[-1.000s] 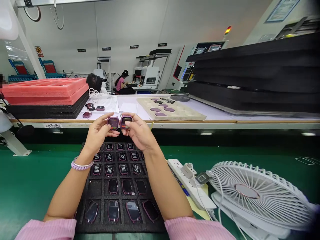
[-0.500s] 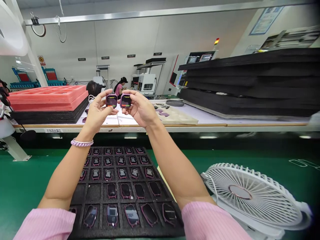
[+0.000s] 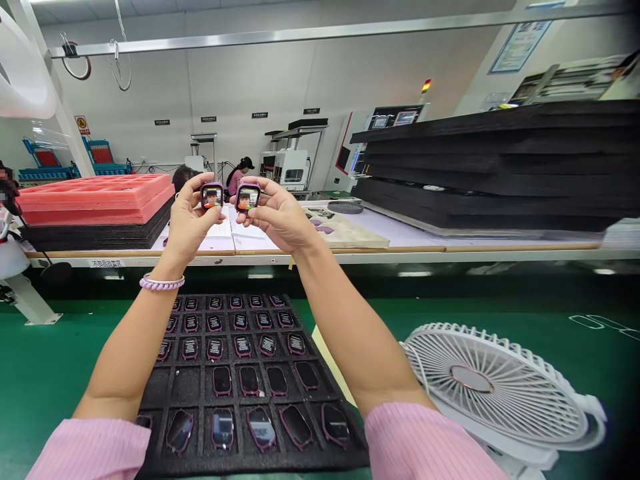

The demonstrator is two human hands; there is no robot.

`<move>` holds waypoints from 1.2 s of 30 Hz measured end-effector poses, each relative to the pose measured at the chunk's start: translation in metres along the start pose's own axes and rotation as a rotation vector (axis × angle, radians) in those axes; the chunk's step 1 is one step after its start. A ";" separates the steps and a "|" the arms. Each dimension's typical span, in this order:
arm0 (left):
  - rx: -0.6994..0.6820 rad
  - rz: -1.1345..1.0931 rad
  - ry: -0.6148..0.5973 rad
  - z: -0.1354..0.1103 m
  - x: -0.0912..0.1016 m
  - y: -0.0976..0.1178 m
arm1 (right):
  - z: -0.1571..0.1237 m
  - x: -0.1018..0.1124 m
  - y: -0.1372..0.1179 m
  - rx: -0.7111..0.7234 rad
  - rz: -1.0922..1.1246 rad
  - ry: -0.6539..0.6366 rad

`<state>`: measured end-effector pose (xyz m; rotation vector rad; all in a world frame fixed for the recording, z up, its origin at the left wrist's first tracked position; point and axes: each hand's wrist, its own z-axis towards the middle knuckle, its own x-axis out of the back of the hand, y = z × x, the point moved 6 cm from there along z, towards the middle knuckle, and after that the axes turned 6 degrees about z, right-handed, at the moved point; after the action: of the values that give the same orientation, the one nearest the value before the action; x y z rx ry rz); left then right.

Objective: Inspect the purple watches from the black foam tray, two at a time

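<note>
My left hand [image 3: 189, 217] grips a small square smartwatch [image 3: 212, 197] with a purple case, its lit screen facing me. A second smartwatch [image 3: 248, 197] of the same kind is pinched in my right hand [image 3: 283, 217]. The two are held up side by side, a small gap between them, and both screens show a picture of a person. Below my forearms lies a black foam tray [image 3: 187, 387] with rows of purple-cased smartwatches. Those in the far rows have white text on their screens; the near ones are dark. Two pockets at the left hold nothing.
A bench [image 3: 420, 249] runs across in front. Pink foam trays [image 3: 95, 207] are stacked on its left, tall black foam trays [image 3: 490, 173] on its right. A beige tray [image 3: 355, 235] lies between. At the lower right stands a white fan [image 3: 500, 387]. A person [image 3: 235, 177] sits farther back.
The screens have gone from dark with coloured marks to a bright picture of a person. Both hands and smartwatches have shifted slightly left in view.
</note>
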<state>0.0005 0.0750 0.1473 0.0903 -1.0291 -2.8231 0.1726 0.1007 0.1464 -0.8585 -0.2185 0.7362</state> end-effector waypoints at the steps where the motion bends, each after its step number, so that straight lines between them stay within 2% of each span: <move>1: 0.003 0.007 0.001 0.000 0.001 0.000 | 0.000 0.000 0.001 -0.005 -0.008 0.006; 20: 0.055 0.005 -0.006 -0.019 0.006 0.001 | -0.008 -0.002 0.021 -0.078 0.060 0.035; 36: 0.133 0.012 -0.094 -0.045 0.004 -0.006 | -0.036 -0.001 0.037 -0.093 0.043 0.047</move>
<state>0.0000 0.0502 0.1087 -0.0351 -1.2320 -2.7695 0.1705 0.0938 0.0953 -0.9709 -0.1938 0.7497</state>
